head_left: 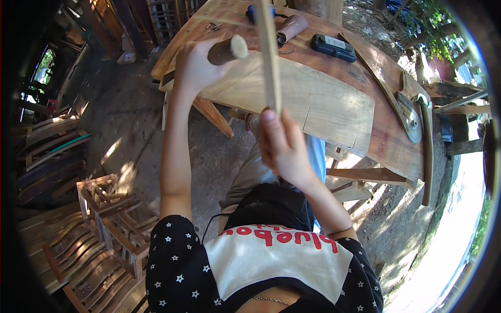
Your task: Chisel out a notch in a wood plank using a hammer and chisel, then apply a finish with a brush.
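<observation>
A shaded, open-sided workspace with sun breaking in.
A wooden table stands over a dark grey floor flecked with sunlight; slatted wooden furniture and stacked curved wood crowd the left, boards stand upright at upper left, and green foliage shows at upper right.

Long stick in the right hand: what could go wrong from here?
If swung, the long stick in the right hand might catch the left hand, which grips the rounded wooden piece. The pale board shows dark, crack-like lines toward its right end, so a knock could perhaps lengthen them.
</observation>
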